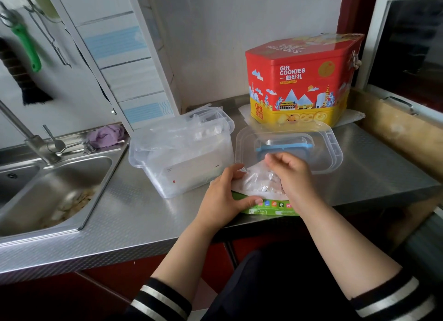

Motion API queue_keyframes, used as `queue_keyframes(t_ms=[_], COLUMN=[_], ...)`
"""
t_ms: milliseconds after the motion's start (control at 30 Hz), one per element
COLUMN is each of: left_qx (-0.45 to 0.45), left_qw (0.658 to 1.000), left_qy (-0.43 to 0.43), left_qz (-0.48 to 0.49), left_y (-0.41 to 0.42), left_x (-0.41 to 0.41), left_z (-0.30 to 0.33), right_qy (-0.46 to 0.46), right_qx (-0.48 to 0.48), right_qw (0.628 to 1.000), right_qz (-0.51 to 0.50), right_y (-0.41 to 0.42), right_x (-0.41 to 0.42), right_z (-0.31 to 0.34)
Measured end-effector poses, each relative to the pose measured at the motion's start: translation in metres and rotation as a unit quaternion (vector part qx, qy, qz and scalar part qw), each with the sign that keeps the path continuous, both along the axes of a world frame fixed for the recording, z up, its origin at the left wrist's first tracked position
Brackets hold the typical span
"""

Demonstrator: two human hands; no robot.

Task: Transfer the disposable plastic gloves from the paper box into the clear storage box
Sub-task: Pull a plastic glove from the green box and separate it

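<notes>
Left hand (224, 197) grips the green paper box (268, 206) at the counter (134, 215) edge, thumb on its front. Right hand (291, 174) pinches the gloves (255, 180) sticking out of the box top. Clear box (182, 152) sits just left, w/ gloves inside. Its lid (290, 145) lies behind the hands. Red tin (302, 80) at the back, sink (55, 191) on the left.

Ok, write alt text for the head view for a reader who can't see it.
Two hands work at a green paper box on a steel counter: the left hand holds it, the right hand pinches the gloves. Left of it stands an open clear box with gloves already inside; behind lie its lid and a cookie tin.
</notes>
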State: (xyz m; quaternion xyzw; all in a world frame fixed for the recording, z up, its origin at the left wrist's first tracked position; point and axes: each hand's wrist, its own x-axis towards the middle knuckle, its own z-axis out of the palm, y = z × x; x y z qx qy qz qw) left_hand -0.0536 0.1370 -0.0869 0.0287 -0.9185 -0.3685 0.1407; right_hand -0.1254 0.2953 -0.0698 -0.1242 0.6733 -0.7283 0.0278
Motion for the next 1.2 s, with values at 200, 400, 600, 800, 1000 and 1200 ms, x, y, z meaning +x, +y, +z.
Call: queue_keyframes(t_ms=[200, 400, 600, 800, 1000, 1200], left_qx=[0.008, -0.002, -0.004, -0.019, -0.210, -0.053], left_qw=[1.000, 1.000, 1.000, 1.000, 0.972, 0.998], left_qy=[-0.002, -0.003, 0.006, 0.012, 0.108, 0.031], left_qz=[-0.007, -0.004, 0.004, -0.003, 0.001, 0.011], left_y=[0.001, 0.002, 0.000, 0.002, 0.012, 0.049], left_x=[0.001, 0.002, 0.000, 0.003, 0.001, -0.021], left_z=[0.001, 0.003, 0.001, 0.000, 0.027, 0.081], right_qy=[0.015, -0.050, -0.085, -0.147, -0.122, -0.092], right_qx=[0.042, -0.037, -0.182, -0.322, -0.278, -0.251], right_qw=[0.997, 0.998, 0.979, 0.935, 0.953, 0.963], right_qz=[0.059, -0.015, -0.032, -0.034, -0.007, 0.020], right_y=[-0.002, 0.000, 0.006, 0.012, 0.013, 0.011], right_x=[0.002, -0.002, -0.003, -0.009, -0.008, -0.004], right_z=[0.003, 0.003, 0.002, 0.003, 0.004, 0.004])
